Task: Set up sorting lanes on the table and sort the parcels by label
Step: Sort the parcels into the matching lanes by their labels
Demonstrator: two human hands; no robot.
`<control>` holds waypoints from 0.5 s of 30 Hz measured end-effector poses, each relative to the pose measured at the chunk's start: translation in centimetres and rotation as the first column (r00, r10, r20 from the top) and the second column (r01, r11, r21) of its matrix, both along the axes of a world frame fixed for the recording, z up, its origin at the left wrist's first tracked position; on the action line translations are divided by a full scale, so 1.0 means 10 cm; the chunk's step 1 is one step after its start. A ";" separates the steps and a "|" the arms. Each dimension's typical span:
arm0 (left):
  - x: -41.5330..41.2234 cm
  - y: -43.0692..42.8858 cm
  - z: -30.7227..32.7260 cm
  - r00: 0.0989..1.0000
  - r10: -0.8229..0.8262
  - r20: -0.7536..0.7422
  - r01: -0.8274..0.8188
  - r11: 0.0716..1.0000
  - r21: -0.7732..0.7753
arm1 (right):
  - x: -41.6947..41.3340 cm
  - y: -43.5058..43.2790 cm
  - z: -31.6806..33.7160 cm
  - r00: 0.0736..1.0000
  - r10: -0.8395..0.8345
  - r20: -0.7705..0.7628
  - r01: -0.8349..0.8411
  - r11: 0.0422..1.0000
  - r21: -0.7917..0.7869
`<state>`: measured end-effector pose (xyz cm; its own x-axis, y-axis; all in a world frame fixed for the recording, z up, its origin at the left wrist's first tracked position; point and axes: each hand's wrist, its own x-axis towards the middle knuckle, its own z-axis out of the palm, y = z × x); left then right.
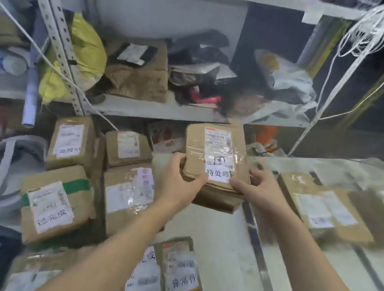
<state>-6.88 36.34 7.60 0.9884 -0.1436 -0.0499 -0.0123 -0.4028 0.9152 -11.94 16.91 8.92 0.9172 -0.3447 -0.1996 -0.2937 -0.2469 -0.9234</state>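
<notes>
I hold a brown cardboard parcel [215, 154] up over the white table [224, 247], its white label with handwritten characters facing me. My left hand [180, 179] grips its near left edge and my right hand [255, 186] grips its near right edge. Several more labelled brown parcels lie on the table's left side [59, 204], one near the front edge [179, 275] and others at the right [327, 211]. Dark tape strips [261, 258] run across the table as lane lines.
A metal shelf rack [141, 106] stands behind the table, stuffed with bags, boxes and a yellow sack [84, 51]. A grey bag [6, 170] and a black handheld device [2, 256] sit at the left. White cords [367, 30] hang at the upper right.
</notes>
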 end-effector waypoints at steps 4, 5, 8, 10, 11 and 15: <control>-0.41 -0.61 -0.40 0.982 0.046 -0.181 -0.044 0.999 0.016 | -0.30 -0.61 -0.42 0.992 0.046 -0.117 -0.045 0.999 0.005; -0.48 -0.73 -0.53 0.973 0.060 -0.223 -0.054 0.998 0.033 | -0.34 -0.73 -0.54 0.989 0.052 -0.142 -0.053 0.999 -0.006; -0.64 -0.99 -0.83 0.937 0.092 -0.336 -0.086 0.996 0.031 | -0.42 -0.96 -0.89 0.971 0.069 -0.231 -0.084 0.995 -0.058; -0.69 -1.09 -0.96 0.917 0.116 -0.382 -0.106 0.993 0.048 | -0.45 -1.03 -1.08 0.953 0.083 -0.292 -0.107 0.992 -0.065; -0.70 -1.12 -1.02 0.912 0.125 -0.392 -0.111 0.992 0.057 | -0.46 -1.03 -1.16 0.945 0.088 -0.316 -0.111 0.992 -0.057; -0.67 -1.17 -1.16 0.901 0.123 -0.415 -0.099 0.992 0.079 | -0.48 -0.97 -1.34 0.933 0.074 -0.352 -0.099 0.994 -0.056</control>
<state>-13.59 24.63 -4.03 0.8839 -0.0195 -0.4673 0.4148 -0.4289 0.8025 -16.71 7.24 -4.48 0.8211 -0.2924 -0.4902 -0.5688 -0.3472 -0.7456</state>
